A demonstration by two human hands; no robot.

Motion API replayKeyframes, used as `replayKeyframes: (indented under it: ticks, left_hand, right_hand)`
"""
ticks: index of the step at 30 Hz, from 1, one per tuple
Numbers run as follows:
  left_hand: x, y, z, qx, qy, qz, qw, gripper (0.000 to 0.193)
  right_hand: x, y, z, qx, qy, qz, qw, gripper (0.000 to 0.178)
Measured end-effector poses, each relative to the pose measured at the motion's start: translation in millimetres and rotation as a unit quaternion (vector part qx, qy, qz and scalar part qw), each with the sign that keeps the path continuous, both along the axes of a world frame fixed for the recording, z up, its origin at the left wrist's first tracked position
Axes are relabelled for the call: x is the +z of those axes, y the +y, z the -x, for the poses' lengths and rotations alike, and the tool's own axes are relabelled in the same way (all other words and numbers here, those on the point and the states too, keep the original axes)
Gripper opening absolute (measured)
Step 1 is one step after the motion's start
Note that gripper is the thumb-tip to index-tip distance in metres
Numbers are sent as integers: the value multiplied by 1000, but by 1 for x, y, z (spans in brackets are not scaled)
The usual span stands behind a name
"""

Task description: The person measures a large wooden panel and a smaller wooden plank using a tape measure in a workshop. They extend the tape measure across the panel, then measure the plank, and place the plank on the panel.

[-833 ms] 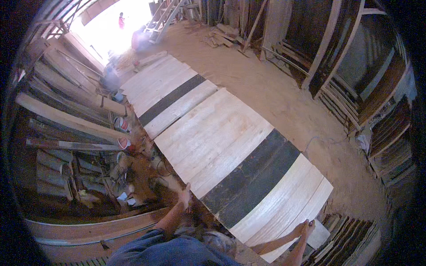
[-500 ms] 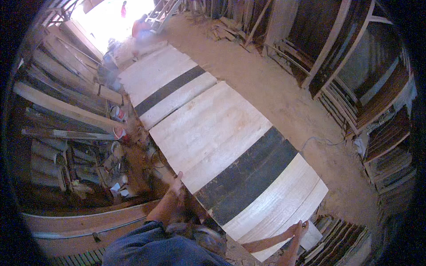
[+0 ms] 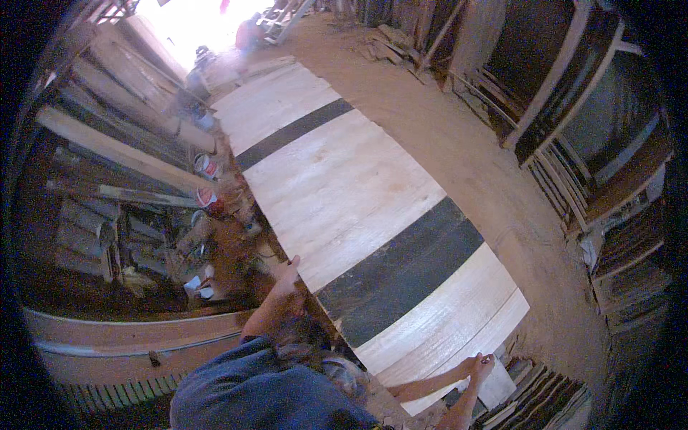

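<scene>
A long pale wood sheet [image 3: 344, 190] with a wide black band [image 3: 408, 276] stretches away from me. Its far end lies over or against another pale sheet [image 3: 276, 89] with a narrower black band. My left hand [image 3: 288, 283] grips the sheet's left edge, thumb on top and the other fingers mostly hidden. At the near edge, my right hand [image 3: 481, 365] is closed on the sheet, its fingertips curled. A second forearm-like brown shape [image 3: 430, 383] meets that hand from the left; I cannot tell whose it is. Blue cloth covers my left upper arm.
Paint tins [image 3: 208, 201] and tools crowd the left side, beside long timber boards [image 3: 118, 150]. A pile of thin wooden slats [image 3: 534, 398] lies at the lower right. Sandy floor [image 3: 401, 93] runs along the right, with timber frames [image 3: 552, 93] beyond. A bright opening is at the far left.
The near sheet has slid away from me over the far one; the pale strip before the far black band is now covered. Both hands keep their hold. The view has shifted slightly.
</scene>
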State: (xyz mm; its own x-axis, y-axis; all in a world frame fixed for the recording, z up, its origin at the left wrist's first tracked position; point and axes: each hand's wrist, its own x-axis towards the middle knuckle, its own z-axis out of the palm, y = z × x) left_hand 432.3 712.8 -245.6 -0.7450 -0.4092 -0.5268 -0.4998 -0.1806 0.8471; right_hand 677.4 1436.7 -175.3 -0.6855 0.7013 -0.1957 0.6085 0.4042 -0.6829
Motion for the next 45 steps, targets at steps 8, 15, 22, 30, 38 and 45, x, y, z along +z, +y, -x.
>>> replayKeyframes:
  ticks: [8,15,22,30,38,45]
  left_hand:
    - [80,10,-1,-72,-62,82,992,55]
    - [64,-113,-90,-187,-94,250,945,56]
    - [-38,-235,-297,-85,-330,237,910,59]
    - [-31,-318,-286,-72,-319,121,937,58]
    - [0,-438,-149,102,-143,195,965,56]
    - [-52,-463,-154,28,-213,165,962,53]
  right_hand:
    - [-33,-13,-2,-39,39,-423,904,44]
    - [5,-177,71,-1,-127,-325,937,54]
    - [17,-392,167,62,-100,-329,937,56]
    - [56,-547,261,240,-120,-256,929,62]
    - [102,-703,373,394,-182,-245,867,61]
    - [200,-860,461,437,-208,-254,837,51]
